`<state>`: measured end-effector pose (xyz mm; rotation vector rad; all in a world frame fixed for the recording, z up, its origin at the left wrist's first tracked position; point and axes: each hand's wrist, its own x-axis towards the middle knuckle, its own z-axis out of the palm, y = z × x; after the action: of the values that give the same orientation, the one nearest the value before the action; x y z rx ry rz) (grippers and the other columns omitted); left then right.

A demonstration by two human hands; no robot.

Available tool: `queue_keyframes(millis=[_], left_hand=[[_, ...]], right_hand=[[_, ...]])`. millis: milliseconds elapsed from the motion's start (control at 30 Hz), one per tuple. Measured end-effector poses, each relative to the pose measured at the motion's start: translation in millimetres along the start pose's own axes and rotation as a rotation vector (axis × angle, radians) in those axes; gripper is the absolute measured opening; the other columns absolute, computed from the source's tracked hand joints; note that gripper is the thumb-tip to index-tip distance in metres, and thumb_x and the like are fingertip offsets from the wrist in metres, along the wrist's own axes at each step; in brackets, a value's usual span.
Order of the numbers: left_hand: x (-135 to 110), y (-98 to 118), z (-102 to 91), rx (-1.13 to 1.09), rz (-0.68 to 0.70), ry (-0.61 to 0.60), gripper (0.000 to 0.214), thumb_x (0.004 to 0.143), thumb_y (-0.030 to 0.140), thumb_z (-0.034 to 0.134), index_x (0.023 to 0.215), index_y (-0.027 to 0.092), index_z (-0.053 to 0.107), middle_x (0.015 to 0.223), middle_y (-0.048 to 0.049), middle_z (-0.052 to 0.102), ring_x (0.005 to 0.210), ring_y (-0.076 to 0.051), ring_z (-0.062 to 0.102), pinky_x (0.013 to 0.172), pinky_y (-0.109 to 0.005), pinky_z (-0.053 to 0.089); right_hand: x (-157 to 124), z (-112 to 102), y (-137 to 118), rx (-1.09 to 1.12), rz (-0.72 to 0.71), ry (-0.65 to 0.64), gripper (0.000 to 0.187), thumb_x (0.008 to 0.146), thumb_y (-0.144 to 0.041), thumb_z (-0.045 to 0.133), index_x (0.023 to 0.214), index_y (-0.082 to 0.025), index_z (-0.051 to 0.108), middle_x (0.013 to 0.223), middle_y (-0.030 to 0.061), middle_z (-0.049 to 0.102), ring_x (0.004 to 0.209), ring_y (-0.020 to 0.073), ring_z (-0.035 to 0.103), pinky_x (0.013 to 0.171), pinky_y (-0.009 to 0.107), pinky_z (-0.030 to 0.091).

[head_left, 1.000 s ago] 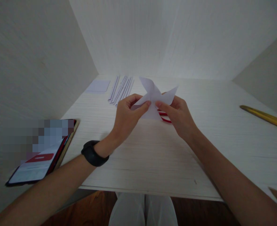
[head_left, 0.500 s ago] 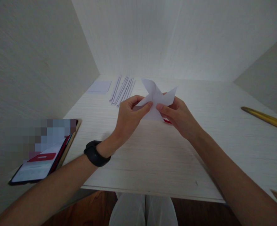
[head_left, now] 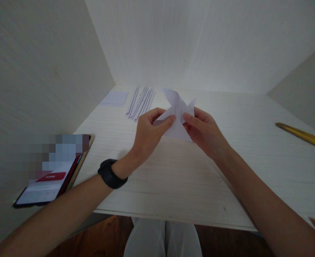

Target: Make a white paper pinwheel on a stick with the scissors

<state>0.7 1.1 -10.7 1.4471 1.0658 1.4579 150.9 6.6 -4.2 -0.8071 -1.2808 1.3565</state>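
The folded white paper (head_left: 177, 131) was between the two hands, over the middle of the tabletop (head_left: 170, 178); whether its lower edge touched the surface could not be told. The left hand (head_left: 153, 130) pinched it from the left, thumb on the front near the centre. The right hand (head_left: 204, 126) gripped the right part, its thumb pressed on the front and its fingers partly hidden behind. Pointed flaps stood up on the far side.

Bending such a sheet well seemed to call for a light but steady pinch by the left thumb at the centre, while the right thumb guided its flap in a soft curve. Too hard a press would probably have left a crease, and a slack hold could have let the flaps spring apart.

The tabletop was pale, with faint streaks in its grain. Near its far left corner lay a flat sheet (head_left: 115, 98), with narrow paper rolls (head_left: 141, 103) side by side just to its right. A phone (head_left: 43, 189) lay at the left, its screen lit, and a long golden object (head_left: 301, 135) at the right. Pale walls (head_left: 186, 46) rose on the left, far and right sides, and the light was dim. Brown flooring (head_left: 103, 237) showed below the near edge.
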Motion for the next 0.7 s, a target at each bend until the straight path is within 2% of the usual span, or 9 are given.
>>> queue_keyframes(millis=[167, 267, 367, 533, 700], left_hand=[[-1.1, 2.4, 0.2, 0.024, 0.013, -0.016, 0.018, 0.074, 0.034, 0.068, 0.077, 0.017, 0.068, 0.075, -0.0012, 0.069, 0.065, -0.013, 0.060, 0.055, -0.022, 0.048], [-1.7, 3.2, 0.0, 0.053, 0.024, -0.011, 0.017, 0.075, 0.034, 0.068, 0.077, 0.017, 0.068, 0.074, -0.0011, 0.068, 0.066, -0.014, 0.060, 0.055, -0.022, 0.048], [-2.7, 4.1, 0.2, 0.097, 0.042, -0.005, 0.017, 0.075, 0.034, 0.067, 0.077, 0.017, 0.068, 0.074, -0.0012, 0.069, 0.068, -0.014, 0.061, 0.056, -0.022, 0.048], [-3.4, 4.6, 0.2, 0.113, 0.067, 0.000, 0.015, 0.075, 0.032, 0.068, 0.076, 0.017, 0.067, 0.073, -0.0003, 0.068, 0.069, -0.014, 0.061, 0.057, -0.022, 0.048], [-3.5, 4.8, 0.6, 0.117, 0.076, -0.004, 0.015, 0.076, 0.032, 0.067, 0.076, 0.017, 0.067, 0.074, -0.0007, 0.069, 0.070, -0.014, 0.062, 0.059, -0.023, 0.049]], right_hand=[[-0.7, -1.0, -0.4, 0.001, 0.057, 0.026, 0.027, 0.069, -0.041, 0.076, 0.075, -0.021, 0.059, 0.060, -0.0047, 0.052, 0.052, 0.0079, 0.045, 0.048, 0.023, 0.034], [-0.7, -1.9, -0.8, -0.020, 0.072, 0.027, 0.026, 0.068, -0.038, 0.077, 0.074, -0.020, 0.058, 0.057, -0.0061, 0.050, 0.047, 0.0061, 0.040, 0.044, 0.022, 0.029], [-0.4, -2.1, -0.7, -0.052, 0.064, 0.050, 0.026, 0.066, -0.035, 0.078, 0.075, -0.020, 0.059, 0.057, -0.0061, 0.051, 0.048, 0.0064, 0.042, 0.045, 0.022, 0.031], [-0.4, -2.9, 1.3, -0.071, 0.023, 0.039, 0.026, 0.065, -0.035, 0.078, 0.080, -0.021, 0.061, 0.072, -0.0026, 0.062, 0.059, 0.0097, 0.053, 0.053, 0.024, 0.041], [-0.6, -3.3, 1.5, -0.085, 0.025, 0.054, 0.027, 0.065, -0.036, 0.079, 0.080, -0.022, 0.062, 0.070, -0.0029, 0.062, 0.056, 0.0095, 0.052, 0.048, 0.023, 0.038]])
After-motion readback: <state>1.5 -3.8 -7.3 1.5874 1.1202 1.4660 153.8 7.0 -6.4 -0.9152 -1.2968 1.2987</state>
